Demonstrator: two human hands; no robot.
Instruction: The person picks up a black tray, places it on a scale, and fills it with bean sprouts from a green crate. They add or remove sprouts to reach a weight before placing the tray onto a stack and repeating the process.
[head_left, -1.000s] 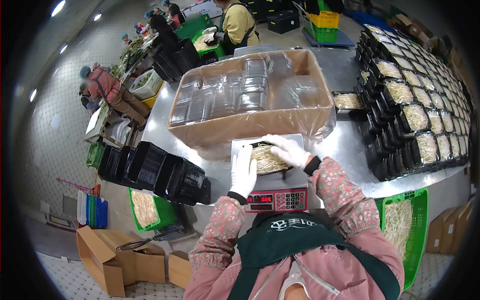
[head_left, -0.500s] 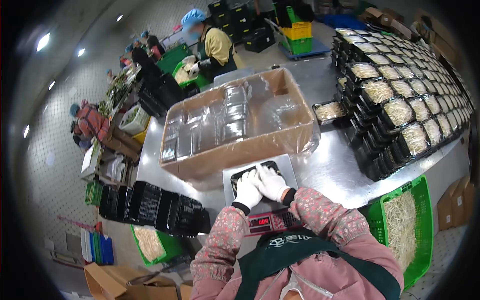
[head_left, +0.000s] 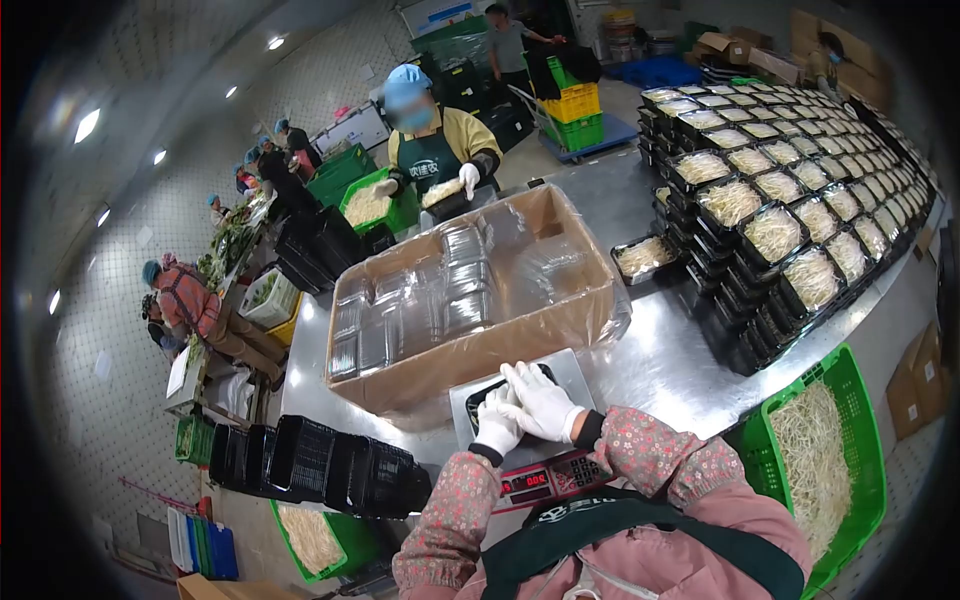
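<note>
My left hand [head_left: 498,420], in a white glove, presses on the left side of a black tray [head_left: 476,402]. Beside it my right hand [head_left: 541,403], gloved too, lies over the tray's right part with its fingers extended. The two hands touch, and they hide most of the tray and its contents. Under the tray is the steel plate of a scale [head_left: 571,372]; its red panel [head_left: 543,482] with a lit display sits nearer my body. What the left fingers hold is hidden.
Ahead stands a carton [head_left: 470,366] of clear lids. Stacked trays of sprouts [head_left: 773,234] fill the right, with one tray [head_left: 643,258] apart. Empty black trays [head_left: 318,462] are at left, a green crate [head_left: 868,480] at lower right. A co-worker [head_left: 440,150] stands across the table.
The view has shifted, so the table sits lower in it. The co-worker opposite has turned this way and now holds a filled tray. My hands remain on the tray on the scale.
</note>
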